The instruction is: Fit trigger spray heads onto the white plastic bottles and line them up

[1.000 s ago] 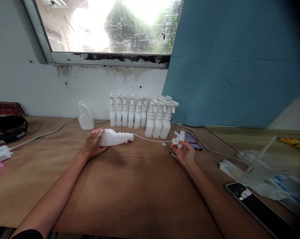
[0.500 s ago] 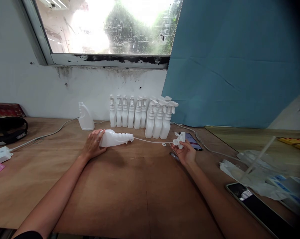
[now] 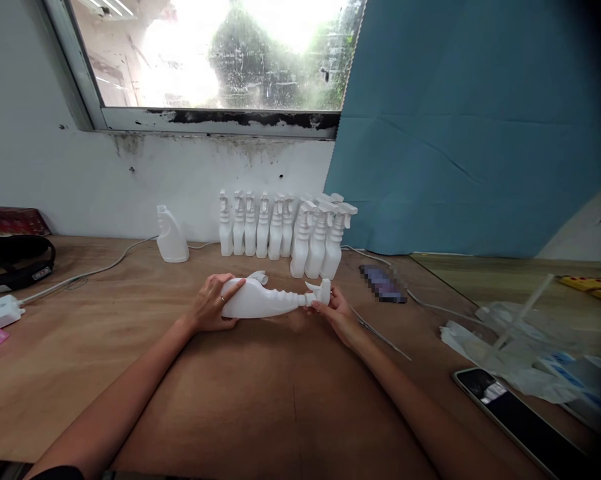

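Observation:
A white plastic spray bottle [image 3: 260,301] lies on its side over the wooden table [image 3: 260,400]. My left hand [image 3: 213,305] is wrapped round its base end. My right hand [image 3: 338,313] pinches the white trigger sprayer head [image 3: 320,293] against the bottle's neck. A second white trigger part [image 3: 257,276] lies just behind the bottle.
Several finished white spray bottles [image 3: 285,230] stand in a row at the wall, with one capless bottle [image 3: 170,235] to their left. A phone [image 3: 383,283] lies right of the row, another phone [image 3: 518,417] at the near right beside plastic bags [image 3: 505,347]. Cables cross the table.
Both hands came together toward the middle. The bottle slid right with my left hand, and my right hand brought the sprayer head left onto the bottle's neck.

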The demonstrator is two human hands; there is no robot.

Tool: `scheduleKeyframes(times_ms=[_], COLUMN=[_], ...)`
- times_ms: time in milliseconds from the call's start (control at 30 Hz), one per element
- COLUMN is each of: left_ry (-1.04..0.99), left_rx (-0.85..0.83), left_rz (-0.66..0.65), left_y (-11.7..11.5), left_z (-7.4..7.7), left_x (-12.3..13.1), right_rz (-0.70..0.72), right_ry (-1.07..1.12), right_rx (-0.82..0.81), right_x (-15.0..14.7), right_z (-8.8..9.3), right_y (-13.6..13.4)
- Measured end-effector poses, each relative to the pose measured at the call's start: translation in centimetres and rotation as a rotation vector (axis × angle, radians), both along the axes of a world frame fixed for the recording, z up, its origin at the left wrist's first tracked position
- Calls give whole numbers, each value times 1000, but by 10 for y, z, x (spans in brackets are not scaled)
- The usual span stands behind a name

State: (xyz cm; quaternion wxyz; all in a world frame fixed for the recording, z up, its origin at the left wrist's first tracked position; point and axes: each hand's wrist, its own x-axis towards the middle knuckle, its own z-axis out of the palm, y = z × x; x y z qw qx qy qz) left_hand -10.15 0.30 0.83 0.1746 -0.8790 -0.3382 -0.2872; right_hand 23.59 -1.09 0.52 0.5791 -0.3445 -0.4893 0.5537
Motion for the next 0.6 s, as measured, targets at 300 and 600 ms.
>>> scheduleKeyframes(times_ms=[300,600], left_ry=[-19,151], left_rx=[-123,-1314], left_rz=[11,-503], left_y=[-19,-191], left_z=[15,6], left_x=[19,47], right_rz=[62,-51], right_ry=[-15,-95], right_rx=[-50,-93], right_x=[-2,-6], right_z=[-6,-14], right_y=[-6,2])
